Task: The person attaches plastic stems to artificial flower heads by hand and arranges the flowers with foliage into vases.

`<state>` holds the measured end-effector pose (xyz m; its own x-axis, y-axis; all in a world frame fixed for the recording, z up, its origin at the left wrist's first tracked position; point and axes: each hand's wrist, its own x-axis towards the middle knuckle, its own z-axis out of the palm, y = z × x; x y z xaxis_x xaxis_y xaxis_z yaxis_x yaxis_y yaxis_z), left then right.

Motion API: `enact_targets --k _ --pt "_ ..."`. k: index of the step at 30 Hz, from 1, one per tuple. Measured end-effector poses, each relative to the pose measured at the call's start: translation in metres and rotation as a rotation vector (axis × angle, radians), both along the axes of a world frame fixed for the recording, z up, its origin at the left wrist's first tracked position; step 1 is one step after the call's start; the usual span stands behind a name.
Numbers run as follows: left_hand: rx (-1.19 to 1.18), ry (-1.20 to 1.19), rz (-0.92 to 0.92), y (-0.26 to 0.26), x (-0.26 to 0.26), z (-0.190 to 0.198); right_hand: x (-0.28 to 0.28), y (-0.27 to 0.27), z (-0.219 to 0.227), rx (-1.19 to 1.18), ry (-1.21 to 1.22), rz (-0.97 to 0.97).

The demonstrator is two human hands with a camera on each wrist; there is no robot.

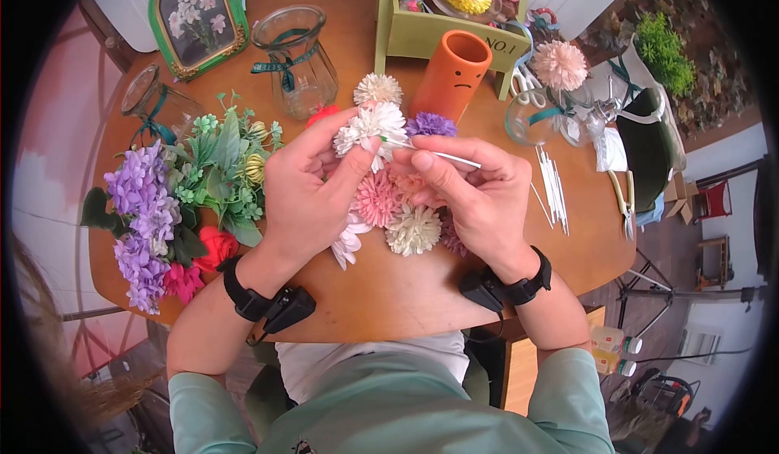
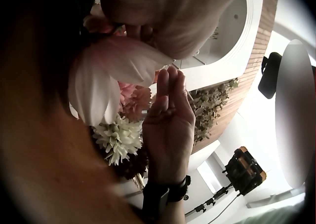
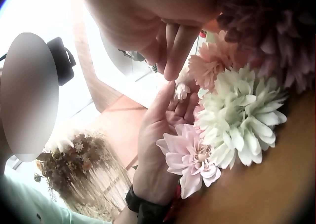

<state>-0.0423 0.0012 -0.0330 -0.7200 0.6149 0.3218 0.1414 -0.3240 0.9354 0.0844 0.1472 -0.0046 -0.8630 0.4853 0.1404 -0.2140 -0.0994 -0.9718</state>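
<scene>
My left hand holds a white artificial flower head by its underside, thumb near a small green base. Between thumb and fingers my right hand pinches a thin white stick, whose near end points left at that green base. Both hands are close together over a bunch of loose flower heads. Below them lie a pink flower, a cream flower and a pale pink flower. A purple flower sits just beyond the right fingers. In the wrist views the fingers hide most of the stick.
Purple and green artificial flowers spread at the left. Glass vases, an orange cup and a green wooden box stand behind. To the right lie several white sticks and pliers.
</scene>
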Motion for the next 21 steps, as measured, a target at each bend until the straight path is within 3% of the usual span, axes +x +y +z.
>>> enact_targets --k 21 --pt "-0.034 0.026 0.05 -0.0009 0.0015 0.0009 -0.0005 0.0008 -0.0036 0.112 -0.027 -0.076"
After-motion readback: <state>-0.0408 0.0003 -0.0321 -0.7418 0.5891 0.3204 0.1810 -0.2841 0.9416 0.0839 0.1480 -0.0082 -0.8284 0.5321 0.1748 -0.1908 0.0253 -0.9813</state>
